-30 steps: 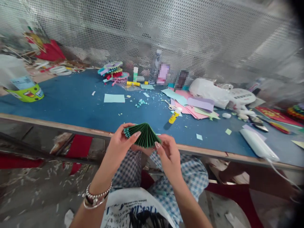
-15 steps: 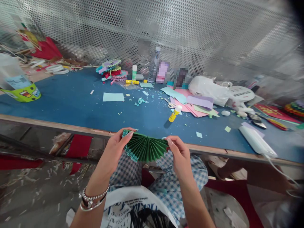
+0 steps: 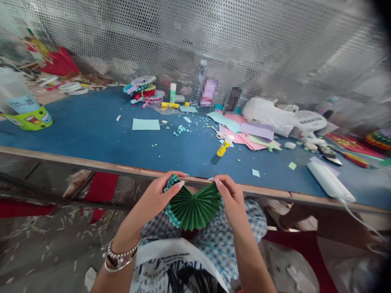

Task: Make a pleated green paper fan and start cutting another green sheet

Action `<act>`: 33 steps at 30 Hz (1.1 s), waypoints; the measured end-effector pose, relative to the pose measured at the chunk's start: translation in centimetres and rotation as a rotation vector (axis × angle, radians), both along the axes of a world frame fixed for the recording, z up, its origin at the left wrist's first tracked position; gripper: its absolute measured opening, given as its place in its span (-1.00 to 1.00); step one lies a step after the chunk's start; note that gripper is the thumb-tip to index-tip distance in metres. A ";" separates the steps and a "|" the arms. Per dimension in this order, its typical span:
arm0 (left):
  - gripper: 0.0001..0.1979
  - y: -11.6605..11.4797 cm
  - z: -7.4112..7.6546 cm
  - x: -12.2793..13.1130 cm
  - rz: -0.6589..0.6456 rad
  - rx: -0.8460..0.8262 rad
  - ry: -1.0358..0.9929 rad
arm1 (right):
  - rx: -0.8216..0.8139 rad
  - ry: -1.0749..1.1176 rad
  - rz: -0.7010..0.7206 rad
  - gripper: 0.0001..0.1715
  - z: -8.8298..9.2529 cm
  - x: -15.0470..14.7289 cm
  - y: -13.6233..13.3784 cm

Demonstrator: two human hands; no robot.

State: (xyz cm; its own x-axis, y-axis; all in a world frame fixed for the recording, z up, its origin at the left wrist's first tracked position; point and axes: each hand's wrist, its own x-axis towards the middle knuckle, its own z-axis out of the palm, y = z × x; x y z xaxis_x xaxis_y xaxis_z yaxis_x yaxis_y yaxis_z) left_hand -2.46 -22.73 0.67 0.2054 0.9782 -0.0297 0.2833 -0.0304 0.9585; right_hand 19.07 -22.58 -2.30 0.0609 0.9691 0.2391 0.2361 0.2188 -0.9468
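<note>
A pleated green paper fan point(image 3: 195, 211) is spread between my hands, just in front of the table edge and above my lap. Its pleats fan out downward from a centre point, with a V-shaped gap at the top. Light-blue frilled paper trims its left side. My left hand point(image 3: 166, 191) pinches the fan's left end between thumb and fingers. At the opposite end, my right hand point(image 3: 229, 195) grips the top right corner the same way. On the table beyond stands a yellow glue stick point(image 3: 224, 147) with a white cap.
The blue table point(image 3: 91, 142) carries a light-blue paper rectangle point(image 3: 146, 124), scissors point(image 3: 220, 134), coloured paper sheets point(image 3: 258, 131) and a stack of paper rosettes point(image 3: 143, 90). A white power bank point(image 3: 331, 182) with a cable lies right. A plastic cup point(image 3: 21, 103) stands left.
The fan has opened wider, its two ends rising into a V and its pleats reaching lower. My left hand has moved right and slightly down; my right hand has barely moved.
</note>
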 end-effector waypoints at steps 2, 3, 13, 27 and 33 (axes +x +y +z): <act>-0.65 0.1 -0.2 0.0 0.003 0.007 0.017 | -0.005 -0.011 0.006 -0.75 0.1 0.0 0.0; -0.66 0.2 -0.4 0.1 0.002 0.011 0.024 | -0.006 -0.014 0.008 -0.75 0.1 0.0 0.0; -0.75 1.3 -2.1 -0.2 0.385 0.048 -0.260 | 0.113 0.219 -0.138 -0.66 -0.3 0.3 0.9; -0.67 15.1 -3.5 -8.5 0.900 0.460 -0.062 | 0.111 -0.991 -0.497 -0.35 3.5 13.5 18.2; -0.71 15.0 -4.2 -8.9 0.916 0.465 -0.112 | -0.040 -1.241 -0.349 -0.53 0.0 16.0 23.1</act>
